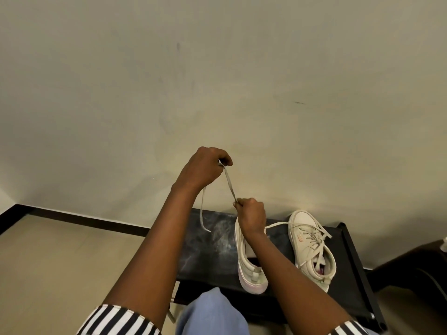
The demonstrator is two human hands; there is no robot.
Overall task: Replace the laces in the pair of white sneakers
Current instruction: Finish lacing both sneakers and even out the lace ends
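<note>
Where the thumb and fingertips of the left hand close together, they pinch a pale flat lace, and the other fingers are curled into the palm. This hand is raised in front of the wall. The lace runs straight down and to the right to the right hand, whose fingers are likewise curled, with the tips nipping the lace at the hand's upper left edge. A loose tail of the lace falls from the left hand and hangs free past the wrist, its tip in front of the left end of the black stand. The right hand sits just above the near sneaker and hides the shoe's front, so how the lace enters the eyelets cannot be told. That sneaker stands on the stand with its heel toward the camera. Beside it to the right stands the second sneaker, laced, with its long loose ends splayed across its top, one reaching left toward the right wrist. Both forearms are bare, ending in black-and-white striped sleeves at the bottom edge. A knee in blue cloth shows between them, above the light floor.
</note>
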